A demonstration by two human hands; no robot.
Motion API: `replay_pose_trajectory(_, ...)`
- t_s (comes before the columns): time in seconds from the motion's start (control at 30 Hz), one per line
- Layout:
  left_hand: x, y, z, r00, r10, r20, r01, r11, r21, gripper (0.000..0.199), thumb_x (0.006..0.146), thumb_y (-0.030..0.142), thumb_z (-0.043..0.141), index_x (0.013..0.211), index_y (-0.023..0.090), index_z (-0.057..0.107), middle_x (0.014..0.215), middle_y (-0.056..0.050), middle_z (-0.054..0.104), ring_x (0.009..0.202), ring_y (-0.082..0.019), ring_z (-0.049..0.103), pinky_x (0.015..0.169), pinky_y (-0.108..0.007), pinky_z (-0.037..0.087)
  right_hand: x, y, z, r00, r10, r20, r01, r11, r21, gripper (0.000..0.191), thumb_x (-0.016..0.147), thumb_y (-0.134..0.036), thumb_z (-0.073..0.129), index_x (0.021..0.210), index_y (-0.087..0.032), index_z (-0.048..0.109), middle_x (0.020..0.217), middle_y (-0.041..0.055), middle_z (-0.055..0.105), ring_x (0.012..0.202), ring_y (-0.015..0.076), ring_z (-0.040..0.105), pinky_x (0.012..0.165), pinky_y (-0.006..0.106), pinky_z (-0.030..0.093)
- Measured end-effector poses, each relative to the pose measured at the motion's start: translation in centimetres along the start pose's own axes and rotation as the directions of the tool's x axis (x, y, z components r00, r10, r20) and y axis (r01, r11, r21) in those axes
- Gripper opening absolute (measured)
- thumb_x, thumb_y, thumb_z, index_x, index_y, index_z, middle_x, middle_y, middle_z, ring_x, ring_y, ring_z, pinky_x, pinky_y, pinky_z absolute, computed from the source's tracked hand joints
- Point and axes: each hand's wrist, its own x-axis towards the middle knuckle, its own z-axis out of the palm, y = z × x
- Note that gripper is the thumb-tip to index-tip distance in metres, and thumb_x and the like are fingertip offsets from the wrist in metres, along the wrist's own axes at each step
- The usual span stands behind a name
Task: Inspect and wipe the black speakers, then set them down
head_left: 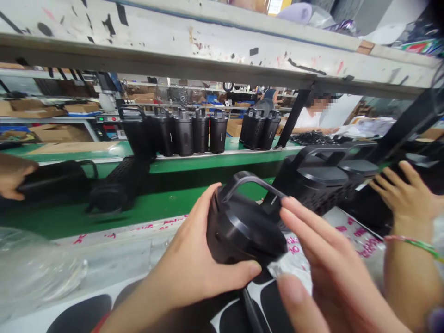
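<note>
My left hand (204,263) is wrapped around a black housing with a carry handle (246,226), thumb along its lower side. The housing is tilted, with its handled end towards the far side. Beside it on the right, my right hand (333,254) has its fingers stretched out and the thumb apart. Its fingertips are close to the housing's right edge; whether they touch I cannot tell. Below the housing lies a sheet with black rounded pads (277,300). A dark rod-like piece (250,310) shows under my left thumb.
Similar black handled housings (183,132) stand in a row behind the green conveyor (173,199); others stand at right (322,175). Another person's hand (409,194) is at right, and another hand (14,175) at left holds a housing. Clear plastic (38,268) lies at left. A shelf beam (208,37) crosses overhead.
</note>
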Motion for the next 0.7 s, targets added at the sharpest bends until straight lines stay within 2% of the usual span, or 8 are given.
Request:
replay_pose_trajectory(0.07, 0.0, 0.0, 0.4, 0.999, 0.002, -0.047, -0.001, 1.0, 0.022, 0.11, 0.058, 0.038, 0.085, 0.151, 0.027, 0.028, 0.155, -0.013, 0.041, 0.141, -0.041, 0.043, 0.113, -0.058, 0.043, 0.1, 0.1, 0.6, 0.993, 0.018, 0.121, -0.019, 1.0, 0.009, 0.054, 0.097, -0.019, 0.055, 0.149, -0.031, 0.044, 0.153, -0.0011, 0.046, 0.139, 0.0176, 0.046, 0.117, 0.025, 0.04)
replay_pose_trajectory(0.13, -0.1, -0.1, 0.7, 0.997, 0.007, -0.08, -0.003, 0.999, 0.052, 0.11, 0.059, 0.041, 0.085, 0.152, 0.028, 0.027, 0.156, -0.013, 0.04, 0.142, -0.041, 0.042, 0.114, -0.059, 0.042, 0.4, 0.3, 1.2, 0.983, 0.058, 0.173, -0.062, 0.998, 0.017, 0.049, 0.099, -0.024, 0.054, 0.147, -0.031, 0.046, 0.15, -0.0018, 0.05, 0.136, 0.0154, 0.049, 0.116, 0.025, 0.041)
replay_pose_trajectory(0.23, -0.4, -0.4, 1.0, 0.995, 0.012, -0.098, -0.003, 0.996, 0.092, 0.112, 0.061, 0.047, 0.085, 0.153, 0.031, 0.023, 0.157, -0.012, 0.039, 0.142, -0.041, 0.041, 0.114, -0.061, 0.041, 0.7, 0.5, 2.0, 0.983, 0.083, 0.161, -0.086, 0.996, 0.009, 0.039, 0.1, -0.026, 0.053, 0.138, -0.033, 0.056, 0.14, -0.0028, 0.058, 0.129, 0.0146, 0.055, 0.111, 0.025, 0.045)
replay_pose_trajectory(0.37, -0.5, -0.5, 1.1, 0.996, 0.016, -0.092, -0.006, 0.994, 0.107, 0.111, 0.063, 0.049, 0.083, 0.153, 0.031, 0.022, 0.156, -0.013, 0.04, 0.142, -0.041, 0.041, 0.111, -0.061, 0.045, 0.6, 0.2, 2.5, 0.989, 0.112, 0.1, -0.109, 0.993, -0.036, 0.037, 0.096, -0.023, 0.056, 0.132, -0.032, 0.06, 0.132, -0.0009, 0.061, 0.124, 0.0162, 0.057, 0.109, 0.028, 0.048)
replay_pose_trajectory(0.43, -0.5, -0.5, 1.2, 0.995, 0.024, -0.1, -0.013, 0.994, 0.108, 0.11, 0.064, 0.048, 0.082, 0.153, 0.031, 0.022, 0.155, -0.013, 0.041, 0.142, -0.042, 0.041, 0.11, -0.06, 0.046, 0.5, 0.0, 2.4, 0.988, 0.113, 0.102, -0.11, 0.993, -0.036, 0.04, 0.094, -0.023, 0.057, 0.133, -0.033, 0.06, 0.132, 0.0001, 0.06, 0.123, 0.0183, 0.057, 0.108, 0.031, 0.049)
replay_pose_trajectory(0.57, -0.6, -0.4, 1.3, 0.994, 0.026, -0.11, -0.011, 0.991, 0.132, 0.113, 0.06, 0.052, 0.084, 0.153, 0.032, 0.022, 0.155, -0.012, 0.041, 0.142, -0.043, 0.041, 0.11, -0.061, 0.046, 0.5, 0.2, 1.9, 0.98, 0.084, 0.182, -0.086, 0.996, 0.005, 0.051, 0.093, -0.017, 0.053, 0.141, -0.035, 0.055, 0.136, 0.0023, 0.057, 0.125, 0.0224, 0.057, 0.109, 0.038, 0.049)
replay_pose_trajectory(0.7, -0.6, -0.2, 1.6, 0.993, 0.011, -0.115, 0.005, 0.99, 0.139, 0.111, 0.061, 0.049, 0.084, 0.152, 0.032, 0.024, 0.151, -0.013, 0.046, 0.139, -0.043, 0.044, 0.109, -0.062, 0.046, 0.7, 0.5, 1.7, 0.986, 0.091, 0.141, -0.088, 0.996, -0.028, 0.046, 0.093, -0.021, 0.057, 0.137, -0.034, 0.059, 0.131, 0.0039, 0.06, 0.122, 0.0224, 0.059, 0.106, 0.036, 0.052)
